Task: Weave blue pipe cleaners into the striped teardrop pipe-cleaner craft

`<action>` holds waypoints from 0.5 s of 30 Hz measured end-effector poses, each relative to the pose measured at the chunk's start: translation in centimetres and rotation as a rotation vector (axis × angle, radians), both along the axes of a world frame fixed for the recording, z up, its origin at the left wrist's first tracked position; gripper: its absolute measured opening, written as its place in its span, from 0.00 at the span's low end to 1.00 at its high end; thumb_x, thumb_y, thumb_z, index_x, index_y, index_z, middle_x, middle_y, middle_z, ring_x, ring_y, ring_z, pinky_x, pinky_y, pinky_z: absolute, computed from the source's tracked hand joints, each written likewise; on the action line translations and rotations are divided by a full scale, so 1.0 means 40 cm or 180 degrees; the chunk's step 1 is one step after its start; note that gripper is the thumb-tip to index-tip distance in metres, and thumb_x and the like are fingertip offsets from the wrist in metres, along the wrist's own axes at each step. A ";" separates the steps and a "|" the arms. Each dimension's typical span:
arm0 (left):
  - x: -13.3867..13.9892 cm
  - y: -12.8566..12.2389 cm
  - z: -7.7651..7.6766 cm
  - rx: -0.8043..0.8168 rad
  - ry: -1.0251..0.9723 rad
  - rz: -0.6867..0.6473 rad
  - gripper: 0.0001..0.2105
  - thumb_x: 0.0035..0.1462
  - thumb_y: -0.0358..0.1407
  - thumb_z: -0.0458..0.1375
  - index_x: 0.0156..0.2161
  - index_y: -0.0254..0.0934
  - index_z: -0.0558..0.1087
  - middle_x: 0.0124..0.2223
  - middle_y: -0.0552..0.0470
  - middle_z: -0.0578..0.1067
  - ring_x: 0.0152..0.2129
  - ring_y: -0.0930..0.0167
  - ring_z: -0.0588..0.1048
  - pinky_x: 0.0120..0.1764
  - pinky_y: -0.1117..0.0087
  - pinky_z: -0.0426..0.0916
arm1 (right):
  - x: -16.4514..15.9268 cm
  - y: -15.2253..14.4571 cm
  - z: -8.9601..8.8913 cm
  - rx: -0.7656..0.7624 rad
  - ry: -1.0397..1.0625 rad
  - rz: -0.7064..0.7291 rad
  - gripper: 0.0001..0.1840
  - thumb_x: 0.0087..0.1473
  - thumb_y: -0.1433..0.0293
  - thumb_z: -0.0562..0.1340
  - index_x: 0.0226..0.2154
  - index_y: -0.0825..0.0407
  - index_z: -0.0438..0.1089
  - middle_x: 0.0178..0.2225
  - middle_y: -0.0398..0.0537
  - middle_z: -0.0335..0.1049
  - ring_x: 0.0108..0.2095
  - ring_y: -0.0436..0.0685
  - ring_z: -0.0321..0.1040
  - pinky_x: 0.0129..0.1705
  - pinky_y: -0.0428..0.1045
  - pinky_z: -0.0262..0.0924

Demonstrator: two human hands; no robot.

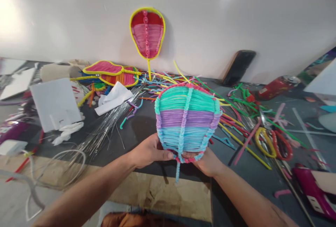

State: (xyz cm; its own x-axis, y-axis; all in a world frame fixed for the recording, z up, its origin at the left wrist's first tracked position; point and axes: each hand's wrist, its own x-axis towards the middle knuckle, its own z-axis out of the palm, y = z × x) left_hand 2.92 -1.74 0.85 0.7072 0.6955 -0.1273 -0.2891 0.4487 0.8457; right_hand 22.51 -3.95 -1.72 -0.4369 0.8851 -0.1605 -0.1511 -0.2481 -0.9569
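Note:
Between my hands is a fan-shaped piece wrapped in pipe cleaners, banded green, purple and light blue, with a pink edge and a twisted stem hanging below. My left hand grips its lower left, the thumb lying across the front near the bottom rim. At the lower right, my right hand holds it from behind, its fingers mostly hidden by the piece. The piece is held up above the dark table. A similar pink and red fan with a yellow rim stands against the wall behind it.
Loose colored pipe cleaners spread behind and right of the piece. Scissors, a red can, a leaning phone and a purple glue gun are on the right. Metal wires and white paper lie left.

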 end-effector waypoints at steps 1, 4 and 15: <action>0.000 -0.001 0.001 0.0010 0.0009 0.0019 0.19 0.48 0.35 0.66 0.47 0.32 0.73 0.41 0.42 0.78 0.36 0.65 0.76 0.42 0.65 0.68 | -0.001 -0.001 -0.006 -0.0088 0.0137 -0.0009 0.20 0.45 0.61 0.69 0.44 0.44 0.74 0.45 0.46 0.74 0.48 0.63 0.68 0.56 0.60 0.55; 0.002 -0.004 -0.001 -0.0011 0.0101 0.0160 0.17 0.51 0.36 0.64 0.46 0.32 0.74 0.41 0.43 0.78 0.36 0.66 0.75 0.42 0.65 0.67 | -0.007 -0.005 -0.021 -0.0210 0.0402 -0.0070 0.19 0.45 0.63 0.69 0.43 0.46 0.74 0.43 0.48 0.75 0.45 0.62 0.70 0.54 0.60 0.57; 0.012 -0.009 -0.008 -0.0432 0.0157 0.0538 0.16 0.44 0.34 0.68 0.40 0.31 0.75 0.35 0.46 0.78 0.31 0.68 0.73 0.38 0.67 0.66 | -0.022 -0.005 -0.007 0.0072 -0.0039 -0.0256 0.15 0.46 0.62 0.67 0.20 0.52 0.64 0.17 0.39 0.60 0.20 0.49 0.55 0.24 0.46 0.55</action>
